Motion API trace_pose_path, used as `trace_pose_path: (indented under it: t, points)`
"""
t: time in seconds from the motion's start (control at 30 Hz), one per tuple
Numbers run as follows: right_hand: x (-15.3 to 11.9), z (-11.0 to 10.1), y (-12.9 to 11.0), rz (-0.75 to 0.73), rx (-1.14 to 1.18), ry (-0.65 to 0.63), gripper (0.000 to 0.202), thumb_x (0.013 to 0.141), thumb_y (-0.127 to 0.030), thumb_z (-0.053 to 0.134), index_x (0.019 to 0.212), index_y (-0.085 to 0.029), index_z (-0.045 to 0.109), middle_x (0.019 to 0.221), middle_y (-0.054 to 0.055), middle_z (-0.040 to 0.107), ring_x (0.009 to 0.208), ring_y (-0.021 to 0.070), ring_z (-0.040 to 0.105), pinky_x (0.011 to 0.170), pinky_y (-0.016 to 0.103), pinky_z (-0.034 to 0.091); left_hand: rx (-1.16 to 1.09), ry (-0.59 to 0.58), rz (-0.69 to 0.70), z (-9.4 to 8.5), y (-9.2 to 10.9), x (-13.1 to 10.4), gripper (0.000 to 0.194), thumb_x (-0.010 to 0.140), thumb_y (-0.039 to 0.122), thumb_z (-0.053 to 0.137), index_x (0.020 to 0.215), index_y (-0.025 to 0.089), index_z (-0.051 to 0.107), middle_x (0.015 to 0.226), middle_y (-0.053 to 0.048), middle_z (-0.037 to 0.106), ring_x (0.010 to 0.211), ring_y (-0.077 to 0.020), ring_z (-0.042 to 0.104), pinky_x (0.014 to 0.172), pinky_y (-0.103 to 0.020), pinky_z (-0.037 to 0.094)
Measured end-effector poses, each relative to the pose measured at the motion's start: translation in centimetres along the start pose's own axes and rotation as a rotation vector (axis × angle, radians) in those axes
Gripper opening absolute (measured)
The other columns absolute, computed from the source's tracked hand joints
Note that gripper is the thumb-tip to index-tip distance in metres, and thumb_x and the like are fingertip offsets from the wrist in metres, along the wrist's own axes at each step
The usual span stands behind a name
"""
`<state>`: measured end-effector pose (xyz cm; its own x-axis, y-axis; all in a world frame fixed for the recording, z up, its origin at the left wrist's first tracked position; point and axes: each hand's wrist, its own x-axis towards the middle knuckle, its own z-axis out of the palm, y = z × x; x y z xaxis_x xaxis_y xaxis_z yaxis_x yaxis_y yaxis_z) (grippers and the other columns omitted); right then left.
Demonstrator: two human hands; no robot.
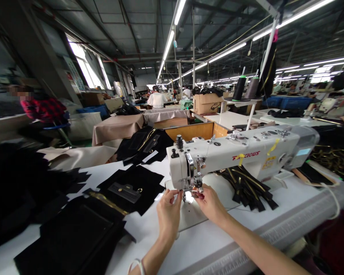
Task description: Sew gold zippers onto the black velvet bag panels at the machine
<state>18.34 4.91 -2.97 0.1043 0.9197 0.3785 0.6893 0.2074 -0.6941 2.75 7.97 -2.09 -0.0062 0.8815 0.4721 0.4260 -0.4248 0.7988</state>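
What lies between the fingertips is hidden: the needle area under the head of the sewing machine [232,158] is small and washed out by its lamp, so any thread or part being held cannot be made out. The left hand [168,214] and right hand [210,204] are raised to that spot, fingers drawn together in a pinch, nearly touching each other. The sewing machine is white with red lettering; its long axis runs from just above the fingers away to their right. Black fabric pieces [132,189] are spread on the white worktop [206,244] left of the fingers, and black zipper strips [248,187] lie to their right.
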Motion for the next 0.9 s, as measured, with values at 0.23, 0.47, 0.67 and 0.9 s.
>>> trace_pose_path:
  t: [0.23, 0.47, 0.67, 0.9]
  points:
    - [1.0, 1.9, -0.5, 0.122, 0.247, 0.066, 0.020, 0.082, -0.031, 0.064, 0.069, -0.016, 0.064, 0.068, 0.001, 0.061, 0.060, 0.0154, 0.054, 0.051, 0.022, 0.039, 0.006, -0.005, 0.022, 0.6, -0.9, 0.1, 0.042, 0.083, 0.054, 0.053, 0.061, 0.020, 0.065, 0.057, 0.003, 0.042, 0.051, -0.0140, 0.043, 0.050, -0.025, 0.036]
    - [1.0, 1.9, -0.5, 0.124, 0.299, 0.090, 0.021, 0.082, -0.030, 0.059, 0.070, -0.015, 0.067, 0.069, 0.004, 0.063, 0.061, 0.0173, 0.055, 0.054, 0.024, 0.040, 0.000, -0.013, 0.025, -0.2, -0.5, -0.4, 0.035, 0.084, 0.050, 0.054, 0.073, 0.020, 0.067, 0.082, -0.005, 0.058, 0.070, -0.0191, 0.060, 0.056, -0.027, 0.051]
    - [-0.4, 0.0, -0.6, -0.056, 0.241, -0.081, 0.014, 0.071, -0.013, 0.060, 0.065, -0.021, 0.070, 0.070, 0.001, 0.062, 0.070, 0.0177, 0.055, 0.065, 0.024, 0.040, 0.056, -0.152, 0.020, -0.5, 0.5, -2.1, 0.025, 0.086, 0.041, 0.053, 0.076, 0.024, 0.070, 0.072, -0.001, 0.058, 0.062, -0.0175, 0.055, 0.056, -0.026, 0.043]
    - [-0.1, 0.5, 0.4, -0.046, 0.209, -0.093, 0.015, 0.079, -0.026, 0.060, 0.072, -0.021, 0.072, 0.068, 0.002, 0.063, 0.065, 0.0173, 0.055, 0.063, 0.025, 0.040, 0.030, -0.362, -0.105, 0.0, -0.1, -1.2, 0.022, 0.084, 0.027, 0.051, 0.075, 0.020, 0.070, 0.070, -0.001, 0.062, 0.058, -0.0150, 0.055, 0.057, -0.025, 0.040]
